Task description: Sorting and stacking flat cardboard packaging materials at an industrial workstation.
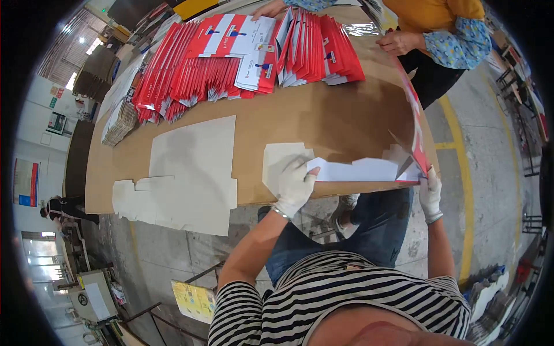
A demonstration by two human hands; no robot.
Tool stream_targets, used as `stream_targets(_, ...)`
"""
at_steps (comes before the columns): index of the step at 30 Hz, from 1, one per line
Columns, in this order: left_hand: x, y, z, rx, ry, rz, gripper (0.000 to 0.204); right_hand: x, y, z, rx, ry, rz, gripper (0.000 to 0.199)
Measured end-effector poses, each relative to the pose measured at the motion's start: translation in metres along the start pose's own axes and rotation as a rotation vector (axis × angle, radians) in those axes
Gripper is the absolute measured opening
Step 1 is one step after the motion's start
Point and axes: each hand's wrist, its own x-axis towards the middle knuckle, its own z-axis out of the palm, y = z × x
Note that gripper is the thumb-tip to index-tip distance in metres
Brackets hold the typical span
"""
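Note:
Both my hands wear white gloves, at the near edge of the table. My left hand [295, 185] pinches the left end of a long white flap, its thumb lying on the flap. That flap belongs to a red and white printed cardboard box blank [352, 171], whose printed side stands up at the right and curves away from me. At the near right corner of this blank, my right hand [430, 195] grips the edge with bent fingers. A small pale grey cardboard piece [277, 160] lies flat under and beside my left hand.
A large pale die-cut cardboard sheet [193, 167] lies left on the brown table [254, 124], overhanging its near edge. Rows of folded red and white cartons [202, 75] fill the far side. Across the table, a co-worker's hand [398, 42] is near the blank's far end.

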Motion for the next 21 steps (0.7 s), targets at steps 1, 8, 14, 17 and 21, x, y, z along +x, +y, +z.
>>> stream_targets(1, 0.002, 0.002, 0.006, -0.005, 0.001, 0.000, 0.027, -0.002, 0.004, 0.000, 0.178, 0.022, 0.125, 0.065)
stream_targets(8, 0.003, 0.016, 0.017, 0.578, -0.251, 0.320, 0.093, 0.024, -0.094, 0.031, -0.401, -0.368, -0.406, 0.062)
stream_targets(14, -0.019, 0.028, -0.056, 0.695, -0.513, 0.287, 0.106, 0.020, -0.095, 0.037, -0.418, -0.387, -0.441, 0.063)
stream_targets(17, -0.038, 0.001, -0.085, 0.795, -0.441, 0.205, 0.104, 0.017, -0.101, 0.035, -0.412, -0.371, -0.435, 0.062)
stream_targets(21, -0.038, -0.014, -0.063, -0.307, 0.189, -0.163, 0.118, 0.017, -0.093, 0.034, -0.409, -0.341, -0.430, 0.063)
